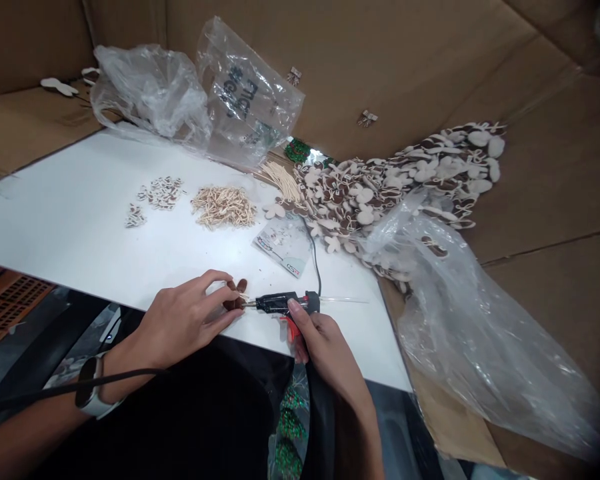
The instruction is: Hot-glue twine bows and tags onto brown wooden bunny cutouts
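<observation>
My left hand (193, 310), with a watch on its wrist, pinches a small brown piece (234, 297) near the front edge of the white board. A short pale strip lies at that piece. My right hand (320, 333) is wrapped round a black glue gun (280, 303) with a red trigger. Its metal nozzle points left and reaches the brown piece. A clear glue stick (347, 299) sticks out of the back of the gun. The fingers at the trigger are partly hidden.
On the white board (105, 260) lie a pile of pale sticks (225, 206), small brown-and-white pieces (163, 193) and a printed packet (283, 247). Brown-and-white shapes (380, 187) are heaped at the right. Clear plastic bags (153, 93) lie behind, another (460, 307) at the right.
</observation>
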The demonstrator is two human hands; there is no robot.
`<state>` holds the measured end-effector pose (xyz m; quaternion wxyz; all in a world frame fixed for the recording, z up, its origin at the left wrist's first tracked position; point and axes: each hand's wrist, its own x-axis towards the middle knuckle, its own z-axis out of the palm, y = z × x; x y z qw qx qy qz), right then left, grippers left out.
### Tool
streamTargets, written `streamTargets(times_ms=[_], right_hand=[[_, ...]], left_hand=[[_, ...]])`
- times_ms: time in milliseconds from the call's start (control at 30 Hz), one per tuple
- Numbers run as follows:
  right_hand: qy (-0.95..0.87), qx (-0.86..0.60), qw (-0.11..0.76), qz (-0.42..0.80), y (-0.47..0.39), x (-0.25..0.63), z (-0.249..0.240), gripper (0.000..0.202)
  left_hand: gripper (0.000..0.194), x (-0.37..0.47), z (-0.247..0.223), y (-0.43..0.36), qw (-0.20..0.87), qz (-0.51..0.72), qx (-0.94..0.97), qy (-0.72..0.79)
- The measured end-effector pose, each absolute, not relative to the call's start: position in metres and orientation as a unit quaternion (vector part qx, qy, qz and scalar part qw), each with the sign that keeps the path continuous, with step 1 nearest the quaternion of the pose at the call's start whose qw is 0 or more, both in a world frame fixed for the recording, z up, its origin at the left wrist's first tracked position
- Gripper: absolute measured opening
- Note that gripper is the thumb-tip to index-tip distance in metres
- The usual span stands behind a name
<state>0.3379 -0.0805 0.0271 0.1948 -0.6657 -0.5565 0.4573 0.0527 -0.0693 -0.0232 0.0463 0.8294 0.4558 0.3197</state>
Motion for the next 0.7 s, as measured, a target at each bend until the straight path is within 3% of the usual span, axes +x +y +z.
streamTargets(times_ms=[700], right_hand=[[-0.555,-0.68,0.195,0.438,-0.0831,0.3358,0.0281,0.084]], left_hand=[[0.028,0.0523,-0.0221,-0.068,0.021,0.332,0.823,0.46]])
